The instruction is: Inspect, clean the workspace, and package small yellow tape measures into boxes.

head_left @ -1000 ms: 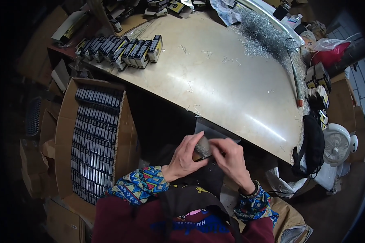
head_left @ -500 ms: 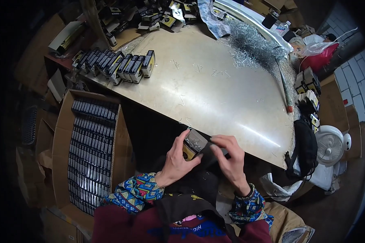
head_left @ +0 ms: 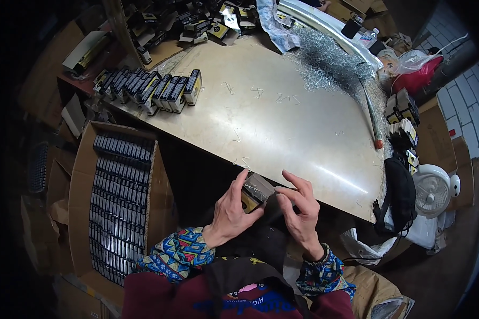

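My left hand [head_left: 229, 215] is wrapped round a small black and yellow cardboard box [head_left: 248, 203] at the table's near edge. The box is tilted, with a grey flap standing out from its end. Thin silvery wire pieces [head_left: 258, 186] lie at its grey open end. Close by on the right, my right hand [head_left: 303, 212] has its fingers apart, the index finger raised. Another of its fingertips is at the flap's edge; whether it touches is hard to tell. Nothing shows between the right hand's fingers.
A metal-topped table [head_left: 282, 127] spreads ahead, with a few loose wire pieces and a heap of them [head_left: 330, 58] at the far right. Upright small boxes [head_left: 167, 93] stand in a row at left. A carton [head_left: 80, 212] of packed boxes sits lower left; a white fan [head_left: 432, 192] stands right.
My right hand's index finger has lifted and spread away from the others. The box has shifted slightly in my left hand, and the wire pieces at its end lie differently.
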{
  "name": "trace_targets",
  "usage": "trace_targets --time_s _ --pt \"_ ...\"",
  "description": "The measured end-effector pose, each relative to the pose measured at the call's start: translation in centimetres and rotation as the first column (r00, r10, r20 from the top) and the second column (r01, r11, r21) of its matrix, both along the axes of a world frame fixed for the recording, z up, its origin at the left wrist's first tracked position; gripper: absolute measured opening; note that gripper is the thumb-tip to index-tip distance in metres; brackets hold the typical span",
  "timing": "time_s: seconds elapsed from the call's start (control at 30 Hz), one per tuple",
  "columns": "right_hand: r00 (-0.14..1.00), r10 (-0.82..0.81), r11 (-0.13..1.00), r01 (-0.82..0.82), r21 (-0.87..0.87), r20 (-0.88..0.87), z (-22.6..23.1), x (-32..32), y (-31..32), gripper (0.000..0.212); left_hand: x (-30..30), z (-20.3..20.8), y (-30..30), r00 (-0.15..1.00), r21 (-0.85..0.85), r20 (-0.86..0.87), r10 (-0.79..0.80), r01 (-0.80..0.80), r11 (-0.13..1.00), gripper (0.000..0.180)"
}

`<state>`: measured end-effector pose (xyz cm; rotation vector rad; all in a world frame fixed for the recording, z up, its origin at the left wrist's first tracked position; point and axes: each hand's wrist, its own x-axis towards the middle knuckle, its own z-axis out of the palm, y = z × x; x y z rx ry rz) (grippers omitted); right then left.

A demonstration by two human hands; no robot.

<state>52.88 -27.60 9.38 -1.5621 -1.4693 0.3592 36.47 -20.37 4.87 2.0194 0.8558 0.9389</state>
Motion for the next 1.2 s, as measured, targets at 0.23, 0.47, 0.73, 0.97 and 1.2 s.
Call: trace_targets --time_s 0.23,0.47,0.73,0.97,1.2 --pt "1.000 -0.002 1.000 0.002 0.011 0.024 -1.1 -1.2 0.2 0.026 0.2 -0.2 -0.1 0.999 -0.053 -0.007 -0.048 0.047 0.997 0.091" --pt "0.992 0.005 0.999 -0.011 -0.049 -0.125 -1.7 -2.3 0.0 0.028 0.8 -0.1 0.1 0.997 0.067 -0.039 -0.070 0.073 0.995 0.065" --pt "0.912 -0.109 0.993 0.081 -0.085 -0.396 -1.2 -4.3 0.4 0.023 1.1 0.4 -0.1 0.988 0.025 -0.148 0.034 -0.030 0.999 0.061" --pt "0.780 -0.228 0.969 0.123 -0.215 -0.583 -0.9 -4.3 0.7 0.023 1.0 0.2 -0.1 0.994 0.061 -0.107 0.023 -0.017 0.998 0.060" --pt "0.955 -0.199 0.979 0.203 -0.004 -0.220 -2.0 -5.5 0.8 0.019 0.7 0.0 0.1 0.991 -0.009 -0.129 0.027 -0.028 1.000 0.049"
